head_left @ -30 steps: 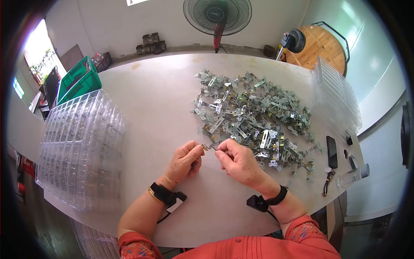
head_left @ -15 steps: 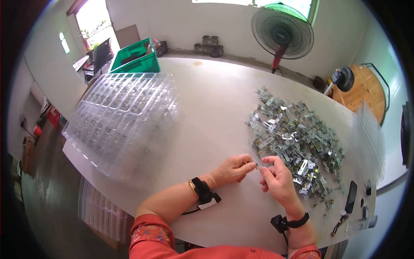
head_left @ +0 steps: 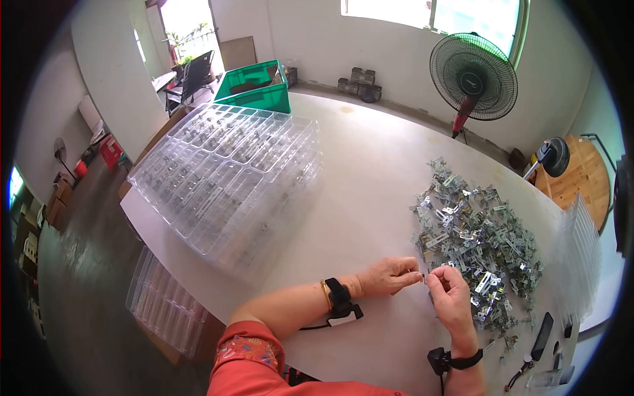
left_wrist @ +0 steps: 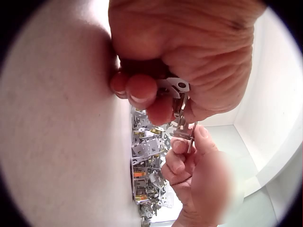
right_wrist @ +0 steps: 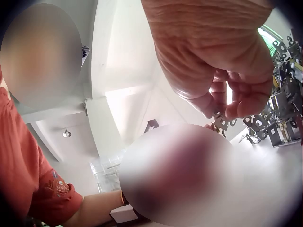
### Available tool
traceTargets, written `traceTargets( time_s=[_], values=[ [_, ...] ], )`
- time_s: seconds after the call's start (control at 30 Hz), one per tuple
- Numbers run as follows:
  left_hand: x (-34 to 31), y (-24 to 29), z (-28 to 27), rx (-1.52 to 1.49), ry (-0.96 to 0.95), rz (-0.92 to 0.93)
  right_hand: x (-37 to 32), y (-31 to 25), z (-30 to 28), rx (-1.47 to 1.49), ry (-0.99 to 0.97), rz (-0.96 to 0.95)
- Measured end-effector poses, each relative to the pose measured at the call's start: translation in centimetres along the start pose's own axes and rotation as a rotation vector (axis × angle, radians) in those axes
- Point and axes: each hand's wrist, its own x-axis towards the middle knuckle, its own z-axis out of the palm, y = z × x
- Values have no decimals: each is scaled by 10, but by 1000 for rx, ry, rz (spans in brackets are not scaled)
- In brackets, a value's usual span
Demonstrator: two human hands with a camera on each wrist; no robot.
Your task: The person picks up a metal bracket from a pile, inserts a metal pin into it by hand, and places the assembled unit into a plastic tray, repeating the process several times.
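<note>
In the head view the left hand (head_left: 389, 276) and the right hand (head_left: 452, 300) meet fingertip to fingertip just left of a heap of small metal parts (head_left: 489, 244). Seen from the left wrist, the left hand (left_wrist: 184, 52) grips a silvery metal part (left_wrist: 181, 85) between thumb and curled fingers. Beyond it, the right hand's fingers (left_wrist: 177, 163) pinch a thin metal piece at the part's lower end. From the right wrist, the right hand (right_wrist: 218, 61) holds a small holed metal piece (right_wrist: 221, 121) at its thumb and fingertips; a blurred patch hides much of the left hand.
Stacked clear compartment trays (head_left: 218, 178) holding parts stand on the table's left, with a green crate (head_left: 254, 89) behind. At the right are upright clear trays (head_left: 578, 257), a phone (head_left: 542, 335) and a bottle (head_left: 551, 377). A fan (head_left: 472, 82) stands beyond the table.
The head view has swung to the left, so the table and hands appear farther right. Both hands stay close together at the small metal part beside the heap.
</note>
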Motion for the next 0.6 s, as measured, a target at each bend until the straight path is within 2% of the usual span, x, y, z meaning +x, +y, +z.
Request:
traceTargets(
  time_s=[0.07, 0.13, 0.17, 0.2, 0.23, 0.3, 0.37, 0.4, 0.47, 0.6],
  values=[
    [1, -2, 1, 40, -21, 10, 0, 0, 1, 9, 23, -29],
    [2, -8, 8, 95, -30, 187, 3, 4, 2, 13, 58, -42],
    [1, 0, 11, 74, -55, 187, 6, 9, 4, 46, 121, -111],
    [-3, 7, 11, -63, -36, -17, 6, 11, 0, 69, 190, -171],
    [-4, 14, 9, -196, -32, -226, 4, 4, -3, 155, 181, -109],
    [-1, 15, -1, -403, 2, -261, 1, -12, -8, 221, 217, -15],
    [1, 16, -7, -511, 70, -242, 0, -22, -9, 345, 170, 60],
    [1, 14, -7, -514, 42, -249, -1, -19, -9, 343, 195, 71],
    [3, 13, -10, -659, 99, -237, 0, -11, -8, 293, 95, 39],
    [2, 16, -9, -714, 88, -231, 0, -6, -3, 269, 31, 37]
  ],
)
